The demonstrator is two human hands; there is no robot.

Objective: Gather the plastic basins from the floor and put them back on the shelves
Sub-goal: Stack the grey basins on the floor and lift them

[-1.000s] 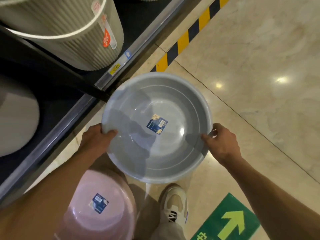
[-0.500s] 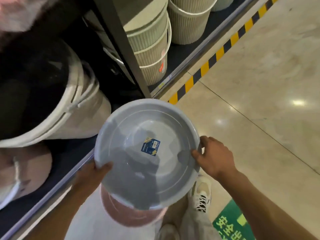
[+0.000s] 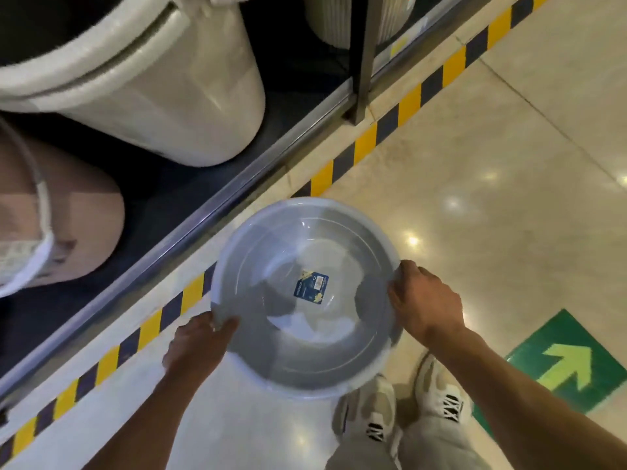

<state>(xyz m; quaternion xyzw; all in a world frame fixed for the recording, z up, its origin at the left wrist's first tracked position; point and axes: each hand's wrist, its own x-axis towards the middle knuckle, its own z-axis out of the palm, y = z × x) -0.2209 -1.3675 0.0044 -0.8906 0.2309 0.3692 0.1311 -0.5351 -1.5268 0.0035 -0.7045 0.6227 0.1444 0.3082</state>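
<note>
A round grey plastic basin (image 3: 288, 354) with a blue label on its bottom is held level above the floor, in front of the low shelf (image 3: 190, 218). My left hand (image 3: 198, 344) grips its near-left rim, thumb inside. My right hand (image 3: 425, 305) grips the right rim. The basin hangs just outside the shelf's metal edge, over the yellow-and-black floor stripe (image 3: 366, 144).
On the dark shelf stand a large white bin (image 3: 163, 86), a pinkish container (image 3: 78, 218) at the left and ribbed beige bins (image 3: 336, 18) at the back. A metal shelf post (image 3: 364, 59) stands at the edge. My shoes (image 3: 437, 391) and a green arrow sticker (image 3: 566, 364) are on the tiled floor.
The basin has come away from the shelf and lower to the right with both hands on it. The view has tilted; the pink basin beneath it is out of sight.
</note>
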